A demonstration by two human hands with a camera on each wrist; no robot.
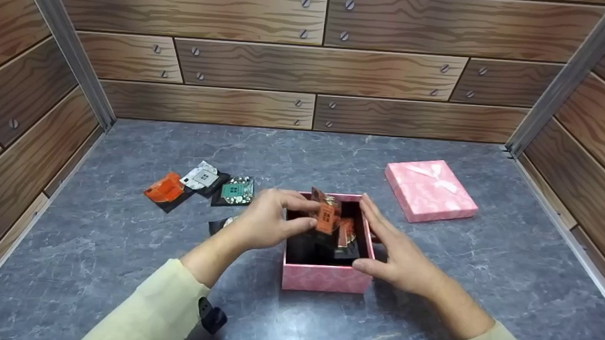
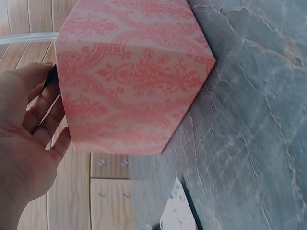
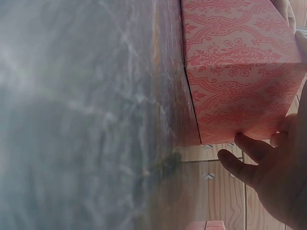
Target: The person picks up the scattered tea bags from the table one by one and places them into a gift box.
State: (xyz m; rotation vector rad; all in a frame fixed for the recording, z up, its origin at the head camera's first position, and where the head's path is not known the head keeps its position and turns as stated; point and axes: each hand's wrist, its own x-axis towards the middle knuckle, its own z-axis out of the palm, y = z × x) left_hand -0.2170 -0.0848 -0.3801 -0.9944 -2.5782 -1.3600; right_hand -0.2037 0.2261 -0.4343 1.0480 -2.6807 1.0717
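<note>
A pink patterned box [image 1: 324,279] stands lidless in front of the person. My left hand [image 1: 265,217] reaches over its left rim and pinches a small orange-and-black packet [image 1: 326,217] between thumb and fingers, above the inside. Only a dark corner of that packet [image 2: 52,76] shows in the left wrist view. Inside the box lies another orange-and-black packet [image 1: 345,233], partly covered. Along the right wall my right hand [image 1: 402,255] rests with fairly straight fingers, its thumb at the near right corner. The right wrist view shows fingertips [image 3: 247,143] touching the box's side.
Left of the box lie an orange packet [image 1: 163,189], a white one [image 1: 202,178] and a green one [image 1: 235,191]. One more packet [image 1: 217,226] is partly hidden behind the left wrist. The pink lid [image 1: 432,191] with a bow lies at back right. Wood-patterned walls enclose the table.
</note>
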